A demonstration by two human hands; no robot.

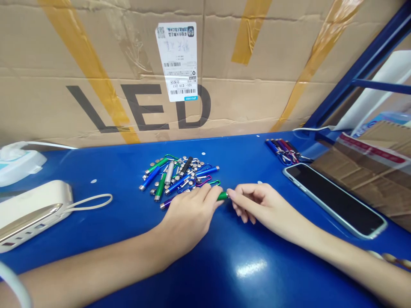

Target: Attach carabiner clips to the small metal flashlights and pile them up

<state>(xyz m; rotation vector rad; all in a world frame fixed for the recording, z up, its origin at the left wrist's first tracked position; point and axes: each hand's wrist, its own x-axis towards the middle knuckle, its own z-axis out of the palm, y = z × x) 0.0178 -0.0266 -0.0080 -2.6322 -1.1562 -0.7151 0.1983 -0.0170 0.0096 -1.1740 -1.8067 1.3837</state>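
Right now a green mini flashlight [222,196] sits between the two hands, just above the blue bench [244,256]. Its long axis runs nearly level across the view, rising slightly toward the person's right, and its narrow end points at the right hand [261,205]. The left hand [188,218] curls over the other end and hides it, while the right thumb and forefinger close on the tip in a firm pinching grip. Just beyond the left hand lies a loose heap of blue, green, silver and purple flashlights [173,177], mixed with button cells [199,164] and carabiner clips [205,180]. Farther right are a small bundle of clipped flashlights [282,152] and a dark-screened smartphone [334,199]. A white power bank [32,214] and a pack of wipes [19,162] lie at left, before a cardboard carton [96,51] printed "LED".
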